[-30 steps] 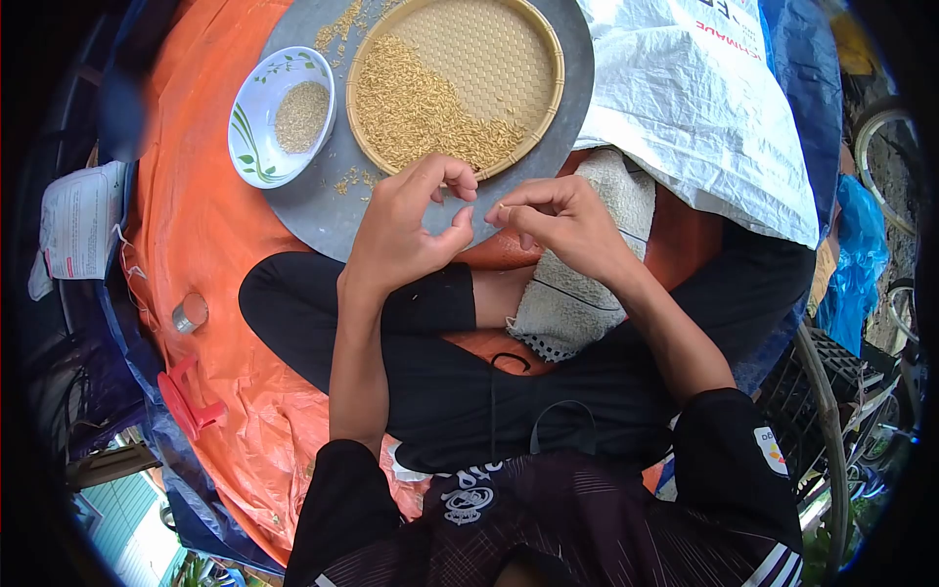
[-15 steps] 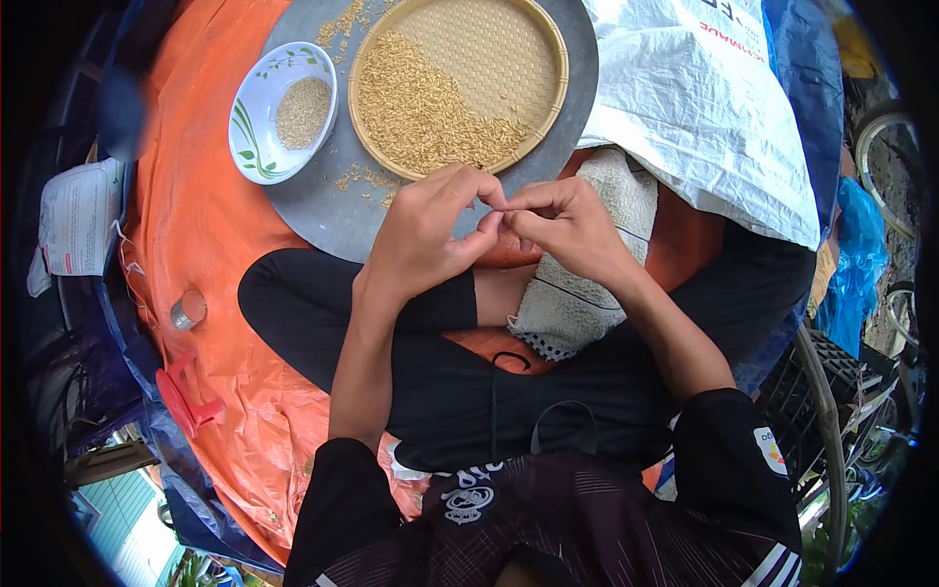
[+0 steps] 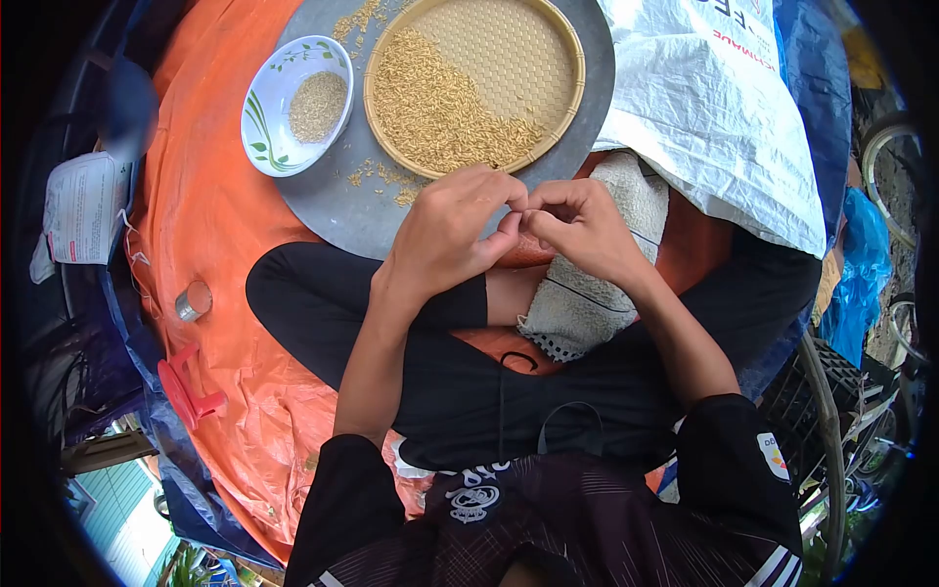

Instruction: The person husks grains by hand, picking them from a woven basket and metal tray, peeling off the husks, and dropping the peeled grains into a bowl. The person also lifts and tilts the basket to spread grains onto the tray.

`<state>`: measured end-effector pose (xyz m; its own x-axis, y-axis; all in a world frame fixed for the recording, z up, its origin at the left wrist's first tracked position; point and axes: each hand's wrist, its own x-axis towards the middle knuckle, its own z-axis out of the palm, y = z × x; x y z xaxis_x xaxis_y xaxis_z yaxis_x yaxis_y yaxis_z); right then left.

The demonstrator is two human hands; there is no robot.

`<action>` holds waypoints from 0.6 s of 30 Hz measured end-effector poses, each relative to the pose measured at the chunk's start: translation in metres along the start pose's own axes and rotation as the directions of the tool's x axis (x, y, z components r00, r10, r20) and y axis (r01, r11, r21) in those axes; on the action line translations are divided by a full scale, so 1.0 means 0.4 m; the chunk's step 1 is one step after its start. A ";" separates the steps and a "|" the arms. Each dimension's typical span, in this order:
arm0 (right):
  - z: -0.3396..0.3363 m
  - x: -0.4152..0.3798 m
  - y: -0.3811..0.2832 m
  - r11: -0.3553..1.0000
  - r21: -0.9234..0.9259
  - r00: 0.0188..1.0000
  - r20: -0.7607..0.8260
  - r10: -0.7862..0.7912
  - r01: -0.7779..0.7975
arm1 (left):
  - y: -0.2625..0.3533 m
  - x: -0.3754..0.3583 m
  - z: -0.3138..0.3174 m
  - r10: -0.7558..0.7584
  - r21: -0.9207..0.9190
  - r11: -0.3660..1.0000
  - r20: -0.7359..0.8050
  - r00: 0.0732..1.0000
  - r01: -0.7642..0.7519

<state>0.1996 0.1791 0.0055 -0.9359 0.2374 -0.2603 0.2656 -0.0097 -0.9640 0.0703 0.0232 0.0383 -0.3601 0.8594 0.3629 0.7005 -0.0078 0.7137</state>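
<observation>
My left hand (image 3: 458,227) and my right hand (image 3: 585,227) meet in front of me, thumbs and forefingers pinched together at the tips. Whatever lies between the fingertips is too small to make out. Just beyond them sits a round woven tray (image 3: 565,125) with a heap of golden unhusked grain (image 3: 440,108) on its left and near side. To the left of it, a white bowl (image 3: 262,103) with green leaf patterns holds paler grain (image 3: 318,106). Both stand on a grey round board (image 3: 328,210), where loose grains are scattered.
An orange tarp (image 3: 264,391) spreads underneath. A patterned cloth (image 3: 587,293) lies by my right forearm, with a white sack (image 3: 704,137) beyond it. At left are a small tin can (image 3: 194,301) and a red plastic object (image 3: 186,391). A black crate (image 3: 812,391) stands at right.
The whole view has shifted slightly, so most things appear a little to the right. Both hands keep their fingertips together, with only small finger movement.
</observation>
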 end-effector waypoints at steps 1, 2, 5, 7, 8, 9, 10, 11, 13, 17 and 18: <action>0.002 0.001 0.003 1.000 0.011 1.000 -0.004 -0.013 0.013 | 0.000 -0.001 0.000 -0.010 -0.010 1.000 -0.002 1.000 0.010; 0.002 0.001 0.003 0.999 0.023 1.000 -0.009 -0.026 0.027 | -0.002 -0.002 -0.001 -0.020 -0.021 1.000 -0.004 1.000 0.020; -0.009 -0.002 -0.011 1.000 0.001 1.000 0.021 -0.012 0.012 | -0.003 -0.002 0.000 -0.032 -0.044 0.999 -0.011 0.999 0.031; -0.007 -0.003 -0.013 0.999 0.005 0.999 0.002 -0.050 0.050 | -0.002 -0.001 0.002 -0.035 -0.052 0.998 -0.016 0.999 0.034; -0.006 -0.003 -0.014 0.998 0.006 0.998 -0.008 -0.069 0.069 | -0.001 0.000 0.003 -0.037 -0.053 0.998 -0.019 0.999 0.036; -0.009 -0.002 -0.013 0.997 0.003 0.997 0.005 -0.074 0.074 | -0.001 0.000 0.004 -0.040 -0.053 0.998 -0.022 0.999 0.038; -0.014 -0.001 -0.010 0.997 -0.001 0.997 0.018 -0.080 0.080 | -0.001 0.000 0.007 -0.020 -0.055 0.998 -0.028 0.999 0.018; -0.018 0.000 -0.009 0.996 -0.004 0.996 0.031 -0.085 0.085 | -0.001 0.001 0.012 0.000 -0.057 0.998 -0.035 0.999 -0.002; -0.026 -0.001 -0.010 0.995 0.096 0.997 0.065 -0.033 0.026 | 0.002 0.004 0.020 0.021 -0.066 0.998 -0.046 0.999 -0.024; -0.024 -0.001 -0.027 0.970 0.242 0.996 0.092 0.002 -0.025 | 0.003 0.005 0.024 0.011 -0.104 0.994 -0.062 0.998 -0.017; -0.025 0.000 -0.025 0.972 0.235 0.995 0.101 0.001 -0.025 | 0.001 0.005 0.025 0.005 -0.116 0.993 -0.066 0.998 -0.012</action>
<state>0.1995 0.1890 0.0156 -0.9543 0.1377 -0.2652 0.2269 -0.2434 -0.9430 0.0761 0.0298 0.0334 -0.3965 0.8240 0.4046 0.6283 -0.0778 0.7741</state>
